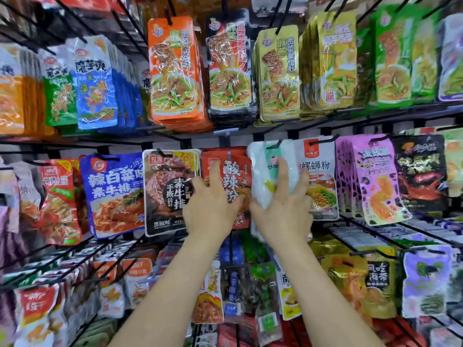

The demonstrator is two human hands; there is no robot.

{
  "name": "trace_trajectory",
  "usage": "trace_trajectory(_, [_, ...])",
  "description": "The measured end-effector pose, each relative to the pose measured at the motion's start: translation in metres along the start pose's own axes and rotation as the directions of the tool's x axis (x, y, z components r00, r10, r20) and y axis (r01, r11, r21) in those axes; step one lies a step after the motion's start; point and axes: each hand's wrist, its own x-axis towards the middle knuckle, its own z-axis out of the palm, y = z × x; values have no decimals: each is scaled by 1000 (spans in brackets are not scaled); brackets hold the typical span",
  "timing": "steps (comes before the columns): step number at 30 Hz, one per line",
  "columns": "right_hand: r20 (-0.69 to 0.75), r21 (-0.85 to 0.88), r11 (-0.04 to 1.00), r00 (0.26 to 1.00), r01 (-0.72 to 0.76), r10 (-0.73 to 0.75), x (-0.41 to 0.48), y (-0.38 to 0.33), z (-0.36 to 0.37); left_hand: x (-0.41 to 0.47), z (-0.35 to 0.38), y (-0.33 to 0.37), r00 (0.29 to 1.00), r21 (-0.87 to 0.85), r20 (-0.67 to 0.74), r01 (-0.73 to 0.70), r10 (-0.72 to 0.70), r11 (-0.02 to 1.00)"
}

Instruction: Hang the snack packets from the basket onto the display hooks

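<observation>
Left hand (210,209) flat, fingers straight, pressing the glossy red packet (238,171). Right hand (283,211) grips crinkly white packets (260,166) just right of it, at a thin wire hook (274,145).

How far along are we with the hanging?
Hooks around already carry full rows. In hand: right hand grips white packets in the middle row, left hand presses the red packet beside. Basket is out of view, so what's left can't be told.
</observation>
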Motion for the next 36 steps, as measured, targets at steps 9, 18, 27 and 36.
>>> trace_trajectory(9, [-319, -107, 954, 899, 279, -299, 0, -9, -1, 6, -28, -3, 989, 214, 35, -146, 142, 966])
trace_trajectory(18, [-191, -418, 871, 912, 259, -363, 13, -13, -3, 21, -28, -16, 980, 170, 119, -177, 158, 969])
trace_trajectory(27, [-154, -272, 892, 899, 361, -411, 31, -3, -4, 32, -29, -21, 970, 116, 195, -168, 143, 979])
trace_trajectory(36, [-139, -270, 874, 882, 404, -450, 22, -2, -16, 18, -43, -23, 954, 205, 201, -264, 223, 942])
